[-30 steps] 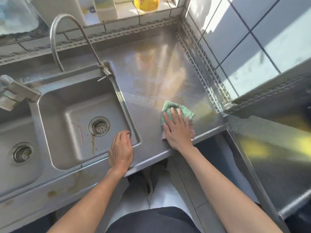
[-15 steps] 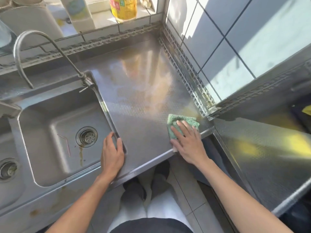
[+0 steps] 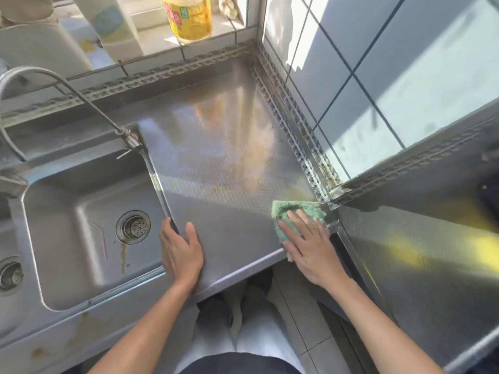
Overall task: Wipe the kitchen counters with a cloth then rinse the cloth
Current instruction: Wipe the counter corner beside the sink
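A green cloth [image 3: 302,210] lies flat on the steel counter [image 3: 229,157] at its front right corner. My right hand [image 3: 310,244] presses down on the cloth with fingers spread, covering its near half. My left hand [image 3: 181,252] rests palm down on the counter's front edge, its fingers along the rim of the sink [image 3: 81,230], holding nothing.
A curved tap [image 3: 67,98] arches over the sink, and a second basin [image 3: 10,273] shows at far left. A yellow bottle [image 3: 189,17] and white containers stand on the tiled ledge behind. A tiled wall [image 3: 378,63] bounds the right side, with a lower steel surface [image 3: 418,265] beyond it.
My right hand has slid the cloth rightward along the front of the counter to its right corner. The left hand has stayed on the sink's edge while my view shifted right.
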Available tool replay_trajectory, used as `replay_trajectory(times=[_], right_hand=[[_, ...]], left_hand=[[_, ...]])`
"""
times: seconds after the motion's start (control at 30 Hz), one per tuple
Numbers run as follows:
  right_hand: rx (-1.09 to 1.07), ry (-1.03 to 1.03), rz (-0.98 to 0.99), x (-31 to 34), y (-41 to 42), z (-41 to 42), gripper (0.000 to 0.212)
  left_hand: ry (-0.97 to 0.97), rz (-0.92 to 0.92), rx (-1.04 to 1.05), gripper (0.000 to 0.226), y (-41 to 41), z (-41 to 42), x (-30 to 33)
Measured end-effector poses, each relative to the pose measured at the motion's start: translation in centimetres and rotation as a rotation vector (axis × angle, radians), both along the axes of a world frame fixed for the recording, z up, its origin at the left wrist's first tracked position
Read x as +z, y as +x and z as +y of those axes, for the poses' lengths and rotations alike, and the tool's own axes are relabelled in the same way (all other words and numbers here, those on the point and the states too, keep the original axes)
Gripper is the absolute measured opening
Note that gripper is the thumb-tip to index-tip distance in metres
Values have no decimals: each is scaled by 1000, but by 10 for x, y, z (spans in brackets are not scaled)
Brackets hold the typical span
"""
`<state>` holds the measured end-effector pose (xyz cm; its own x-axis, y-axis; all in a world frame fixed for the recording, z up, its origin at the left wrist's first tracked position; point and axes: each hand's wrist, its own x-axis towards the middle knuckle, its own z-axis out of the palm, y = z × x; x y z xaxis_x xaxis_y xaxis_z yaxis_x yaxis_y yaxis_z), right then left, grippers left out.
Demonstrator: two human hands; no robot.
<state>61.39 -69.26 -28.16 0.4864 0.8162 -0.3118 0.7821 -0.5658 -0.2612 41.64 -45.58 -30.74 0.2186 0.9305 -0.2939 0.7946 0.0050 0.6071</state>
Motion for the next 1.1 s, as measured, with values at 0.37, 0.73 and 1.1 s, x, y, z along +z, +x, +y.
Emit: replay_trajectory(times=[0.37,0.73,1.1], right_hand=[[143,62,55,-3,-22,97,51],[-193,190,67,-9,47,111,45],[493,193,17,-17,31,92,47]], left_hand=[[-105,-162,302,44,17,28,-2],[83,55,364,45,43,24,-5],[156,98,369,51,49,23,-8]])
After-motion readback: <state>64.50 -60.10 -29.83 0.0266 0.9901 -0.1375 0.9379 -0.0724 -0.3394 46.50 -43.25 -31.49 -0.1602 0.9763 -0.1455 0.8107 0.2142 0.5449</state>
